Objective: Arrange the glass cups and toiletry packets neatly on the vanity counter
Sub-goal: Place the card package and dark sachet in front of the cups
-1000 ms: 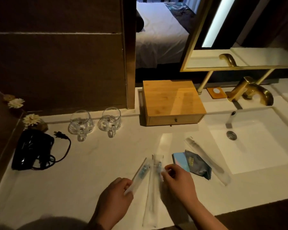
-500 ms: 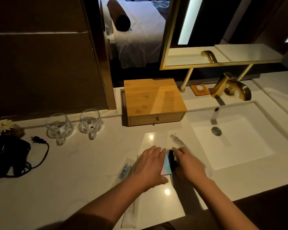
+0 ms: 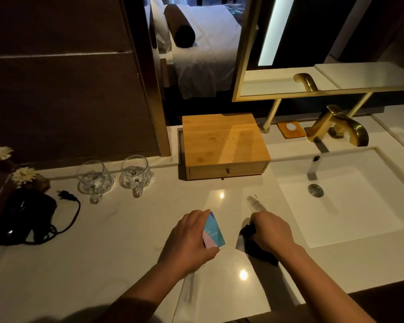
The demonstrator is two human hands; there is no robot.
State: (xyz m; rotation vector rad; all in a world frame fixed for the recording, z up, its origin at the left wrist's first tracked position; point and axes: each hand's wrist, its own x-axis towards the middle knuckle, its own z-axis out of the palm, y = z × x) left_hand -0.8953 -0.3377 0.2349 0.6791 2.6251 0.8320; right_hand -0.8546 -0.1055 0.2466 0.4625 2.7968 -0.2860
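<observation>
Half a second ago both my hands lay pressed together over the packets; now they have drawn apart, each with its own packet.

Across the white vanity counter (image 3: 117,248), the sink basin (image 3: 350,206) fills the right end and the wooden drawer box (image 3: 224,145) sits at the back edge, midway along. A black hair dryer (image 3: 21,217) with its cord lies at the left end. Two glass cups (image 3: 95,179) (image 3: 135,174) stand side by side near the back edge, between the dryer and the box, handles toward me.

My left hand (image 3: 189,241) is closed around the blue and pink packet (image 3: 213,230), thumb under and fingers over, holding it tilted near the front edge. My right hand (image 3: 272,231) is curled down on the dark packet (image 3: 259,245), fingertips clamped on its upper end while the rest lies on the counter. A clear wrapped toothbrush (image 3: 254,203) pokes out just beyond my right knuckles. Another clear sleeve (image 3: 188,290) lies under my left wrist.
</observation>
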